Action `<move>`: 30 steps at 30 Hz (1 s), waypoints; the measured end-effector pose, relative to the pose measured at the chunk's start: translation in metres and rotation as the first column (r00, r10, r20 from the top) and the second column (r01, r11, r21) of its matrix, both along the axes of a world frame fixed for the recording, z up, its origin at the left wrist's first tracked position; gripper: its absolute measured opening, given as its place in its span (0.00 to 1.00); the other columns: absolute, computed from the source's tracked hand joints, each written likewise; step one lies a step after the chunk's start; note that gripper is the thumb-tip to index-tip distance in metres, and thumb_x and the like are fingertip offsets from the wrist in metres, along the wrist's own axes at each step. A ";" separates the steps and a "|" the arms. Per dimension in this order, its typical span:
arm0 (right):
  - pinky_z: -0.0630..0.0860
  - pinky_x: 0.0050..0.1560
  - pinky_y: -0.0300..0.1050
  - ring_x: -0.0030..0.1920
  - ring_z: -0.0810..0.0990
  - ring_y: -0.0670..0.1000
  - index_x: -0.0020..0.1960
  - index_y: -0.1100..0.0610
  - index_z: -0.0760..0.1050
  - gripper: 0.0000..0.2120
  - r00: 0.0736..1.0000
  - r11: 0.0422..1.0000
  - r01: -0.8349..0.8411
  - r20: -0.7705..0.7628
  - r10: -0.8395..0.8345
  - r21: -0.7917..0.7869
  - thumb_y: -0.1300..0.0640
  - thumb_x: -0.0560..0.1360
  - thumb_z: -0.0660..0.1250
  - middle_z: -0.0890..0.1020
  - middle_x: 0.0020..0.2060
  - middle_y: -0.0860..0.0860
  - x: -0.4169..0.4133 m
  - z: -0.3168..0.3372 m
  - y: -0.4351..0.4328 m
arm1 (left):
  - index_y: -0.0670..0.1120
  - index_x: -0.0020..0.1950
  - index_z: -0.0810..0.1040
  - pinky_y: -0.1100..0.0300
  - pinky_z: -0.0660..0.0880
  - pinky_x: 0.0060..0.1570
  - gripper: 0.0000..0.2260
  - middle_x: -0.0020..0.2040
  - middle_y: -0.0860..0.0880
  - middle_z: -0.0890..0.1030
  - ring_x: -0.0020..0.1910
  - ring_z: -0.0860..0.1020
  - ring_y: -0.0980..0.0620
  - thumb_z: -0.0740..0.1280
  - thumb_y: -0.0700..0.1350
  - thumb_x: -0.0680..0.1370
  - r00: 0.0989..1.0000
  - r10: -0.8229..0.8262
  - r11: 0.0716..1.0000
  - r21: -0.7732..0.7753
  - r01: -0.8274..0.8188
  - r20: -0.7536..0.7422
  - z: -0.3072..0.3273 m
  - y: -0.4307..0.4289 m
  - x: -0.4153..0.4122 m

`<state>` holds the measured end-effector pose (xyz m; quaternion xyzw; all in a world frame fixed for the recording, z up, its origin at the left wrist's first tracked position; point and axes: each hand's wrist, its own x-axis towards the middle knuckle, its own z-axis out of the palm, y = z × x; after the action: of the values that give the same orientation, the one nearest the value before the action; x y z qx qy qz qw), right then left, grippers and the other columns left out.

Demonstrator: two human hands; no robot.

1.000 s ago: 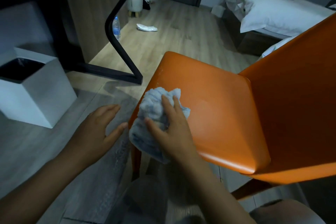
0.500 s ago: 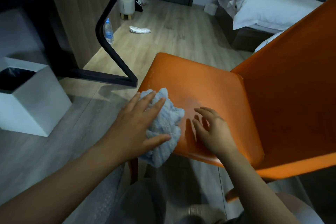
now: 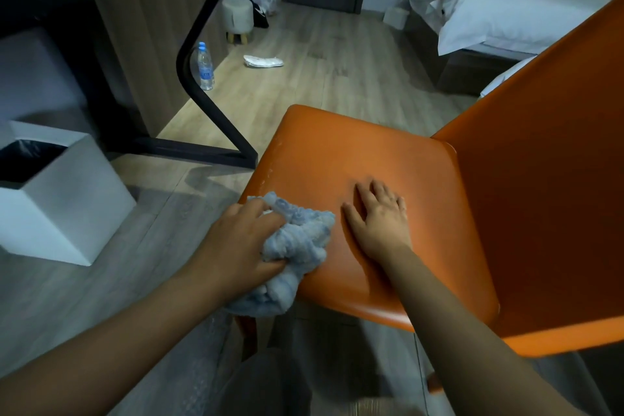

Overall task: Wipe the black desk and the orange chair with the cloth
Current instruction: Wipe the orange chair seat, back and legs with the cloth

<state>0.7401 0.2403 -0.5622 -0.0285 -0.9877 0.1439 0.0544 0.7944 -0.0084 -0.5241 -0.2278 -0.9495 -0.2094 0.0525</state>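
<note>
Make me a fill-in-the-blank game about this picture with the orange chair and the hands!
1. The left hand grips a fluffy light-blue ____ at the seat's edge.
2. The right hand lies flat on the seat of the ____ chair.
3. The water bottle has a ____ cap.
4. The white bin has a ____ liner inside.

Missing words: cloth; orange; blue; black.

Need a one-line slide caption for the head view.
Left hand grips a bunched blue cloth at the near seat corner of the orange chair; right hand rests flat on its seat.
</note>
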 end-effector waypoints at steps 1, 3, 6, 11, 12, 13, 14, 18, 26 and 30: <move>0.43 0.75 0.52 0.77 0.52 0.55 0.76 0.49 0.58 0.28 1.000 1.000 -0.005 0.005 0.005 0.002 0.40 0.80 0.53 0.57 0.77 0.54 0.001 0.000 0.001 | 0.53 0.52 0.75 0.53 0.73 0.47 0.20 0.53 0.53 0.73 0.51 0.74 0.49 0.59 0.62 0.66 1.000 -0.010 1.000 0.013 0.010 0.002 0.003 -0.001 -0.003; 0.43 0.75 0.51 0.77 0.50 0.54 0.77 0.49 0.57 0.28 1.000 1.000 -0.020 0.014 0.020 0.004 0.40 0.80 0.53 0.55 0.77 0.54 0.003 0.001 0.003 | 0.52 0.52 0.75 0.53 0.73 0.48 0.20 0.53 0.53 0.73 0.51 0.74 0.49 0.59 0.62 0.67 0.999 -0.012 0.999 0.038 0.014 -0.033 0.014 -0.002 -0.014; 0.43 0.75 0.51 0.77 0.50 0.54 0.77 0.49 0.57 0.28 1.000 1.000 -0.025 0.014 0.025 0.003 0.40 0.80 0.52 0.55 0.77 0.53 0.002 0.001 0.003 | 0.51 0.52 0.76 0.51 0.72 0.50 0.20 0.52 0.51 0.75 0.51 0.74 0.49 0.60 0.62 0.68 0.994 0.039 0.998 0.058 -0.033 -0.107 0.037 0.002 -0.046; 0.45 0.75 0.52 0.77 0.52 0.55 0.76 0.49 0.59 0.27 1.000 1.000 -0.018 -0.013 0.018 -0.003 0.40 0.79 0.53 0.58 0.77 0.53 0.001 -0.001 0.003 | 0.50 0.55 0.77 0.51 0.74 0.49 0.23 0.51 0.46 0.76 0.49 0.76 0.46 0.62 0.59 0.65 0.982 0.171 0.984 0.056 -0.166 -0.084 0.067 0.019 -0.110; 0.45 0.75 0.52 0.76 0.53 0.55 0.76 0.49 0.60 0.27 1.000 1.000 -0.016 -0.015 0.016 -0.008 0.40 0.79 0.53 0.58 0.77 0.54 0.001 -0.001 0.003 | 0.50 0.57 0.77 0.51 0.74 0.50 0.24 0.52 0.46 0.75 0.49 0.76 0.45 0.62 0.60 0.65 0.980 0.191 0.981 0.045 -0.189 -0.059 0.067 0.024 -0.122; 0.45 0.75 0.52 0.76 0.53 0.55 0.76 0.49 0.61 0.27 1.000 1.000 -0.014 -0.021 0.014 -0.017 0.40 0.79 0.52 0.59 0.76 0.54 0.000 -0.001 0.002 | 0.50 0.58 0.76 0.50 0.74 0.50 0.25 0.52 0.46 0.75 0.49 0.76 0.45 0.62 0.60 0.65 0.978 0.205 0.978 0.039 -0.203 -0.035 0.066 0.028 -0.134; 0.45 0.75 0.52 0.76 0.53 0.55 0.75 0.49 0.61 0.27 1.000 1.000 -0.014 -0.027 0.013 -0.022 0.40 0.79 0.50 0.59 0.76 0.54 0.001 -0.001 0.002 | 0.50 0.58 0.76 0.51 0.74 0.49 0.25 0.53 0.46 0.75 0.50 0.76 0.45 0.62 0.61 0.66 0.976 0.217 0.976 0.037 -0.216 -0.011 0.063 0.033 -0.146; 0.45 0.75 0.52 0.76 0.53 0.54 0.75 0.48 0.61 0.28 0.999 1.000 -0.009 -0.031 0.008 -0.023 0.39 0.79 0.48 0.59 0.76 0.53 0.001 -0.002 0.003 | 0.48 0.64 0.73 0.56 0.69 0.49 0.23 0.58 0.44 0.74 0.54 0.75 0.44 0.67 0.57 0.73 0.967 0.256 0.967 0.007 -0.256 -0.014 0.057 0.051 -0.186; 0.44 0.76 0.52 0.77 0.52 0.53 0.75 0.46 0.59 0.34 0.999 1.000 0.007 -0.045 -0.007 -0.011 0.35 0.74 0.38 0.58 0.77 0.51 -0.003 -0.004 0.000 | 0.45 0.66 0.72 0.51 0.70 0.57 0.24 0.62 0.41 0.73 0.58 0.74 0.42 0.66 0.57 0.75 0.938 0.344 0.939 -0.002 -0.344 -0.046 0.052 0.057 -0.257; 0.40 0.75 0.50 0.77 0.48 0.50 0.76 0.44 0.55 0.36 1.000 1.000 -0.002 -0.014 0.002 -0.021 0.34 0.73 0.35 0.55 0.77 0.49 -0.006 -0.001 -0.002 | 0.46 0.67 0.71 0.51 0.70 0.58 0.25 0.62 0.42 0.72 0.57 0.74 0.42 0.66 0.59 0.75 0.938 0.345 0.938 -0.004 -0.345 -0.039 0.043 0.070 -0.278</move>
<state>0.7345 0.2382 -0.5635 -0.0271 -0.9857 0.1546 0.0609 0.5159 0.0614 -0.4813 -0.0620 -0.9747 -0.1874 0.1050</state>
